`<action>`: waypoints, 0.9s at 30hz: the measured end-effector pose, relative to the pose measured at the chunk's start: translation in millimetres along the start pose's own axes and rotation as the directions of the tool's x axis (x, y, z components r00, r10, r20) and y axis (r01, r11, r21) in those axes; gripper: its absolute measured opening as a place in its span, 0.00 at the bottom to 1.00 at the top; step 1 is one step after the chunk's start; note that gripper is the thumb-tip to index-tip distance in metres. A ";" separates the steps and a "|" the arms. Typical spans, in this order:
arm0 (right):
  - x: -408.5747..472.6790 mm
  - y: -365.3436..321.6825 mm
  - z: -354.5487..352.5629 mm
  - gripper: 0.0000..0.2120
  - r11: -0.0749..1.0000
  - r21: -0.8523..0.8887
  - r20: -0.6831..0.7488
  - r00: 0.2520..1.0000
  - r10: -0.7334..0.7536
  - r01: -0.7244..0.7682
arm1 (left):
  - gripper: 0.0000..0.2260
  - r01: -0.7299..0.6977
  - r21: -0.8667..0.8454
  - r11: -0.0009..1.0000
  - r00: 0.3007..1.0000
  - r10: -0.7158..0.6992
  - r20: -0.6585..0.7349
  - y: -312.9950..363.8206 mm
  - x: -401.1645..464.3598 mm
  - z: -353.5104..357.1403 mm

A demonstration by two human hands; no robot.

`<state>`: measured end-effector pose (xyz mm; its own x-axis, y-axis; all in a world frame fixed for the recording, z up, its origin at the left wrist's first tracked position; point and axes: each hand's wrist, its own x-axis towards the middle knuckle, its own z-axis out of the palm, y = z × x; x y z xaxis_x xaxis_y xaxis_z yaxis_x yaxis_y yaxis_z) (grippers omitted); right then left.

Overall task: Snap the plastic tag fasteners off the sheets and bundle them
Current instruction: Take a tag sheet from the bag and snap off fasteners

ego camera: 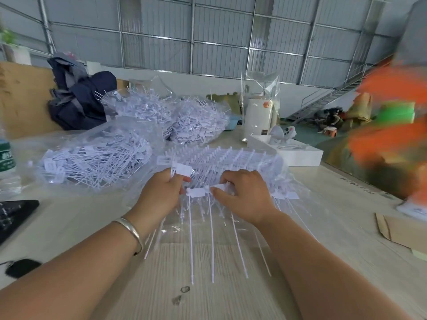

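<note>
We pinch a fastener between both hands mid-worktop: left hand also grips a small bundle, right hand steadies the tag end, tails hanging toward us. Sheets lie just behind, within reach.

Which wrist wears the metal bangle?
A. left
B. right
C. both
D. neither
A: the bangle circles the wrist just behind the left hand, while the wrist behind the right hand is bare.
</note>
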<state>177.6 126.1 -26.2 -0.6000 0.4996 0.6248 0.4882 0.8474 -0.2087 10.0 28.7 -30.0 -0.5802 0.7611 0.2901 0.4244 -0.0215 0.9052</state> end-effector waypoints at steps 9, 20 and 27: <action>3.3 -7.7 0.7 0.16 0.982 -0.153 -0.092 0.988 -0.122 0.107 | 0.22 -0.044 0.198 0.979 0.999 0.047 -0.008 -2.1 -2.6 -3.5; 4.4 -10.7 -1.2 0.16 0.980 -0.184 -0.101 0.990 -0.101 0.081 | 0.19 0.021 0.167 0.986 0.996 -0.006 -0.088 -8.7 1.3 -5.6; 3.4 -6.2 -0.6 0.21 0.972 -0.231 -0.021 0.999 0.029 -0.033 | 0.16 -0.016 0.000 1.000 0.995 0.016 -0.096 -2.4 -1.4 -3.0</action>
<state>172.9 122.5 -22.4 -0.5721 0.5203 0.6340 0.6411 0.7659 -0.0500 7.7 25.7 -31.6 -0.6370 0.6952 0.3330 0.4340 -0.0335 0.9003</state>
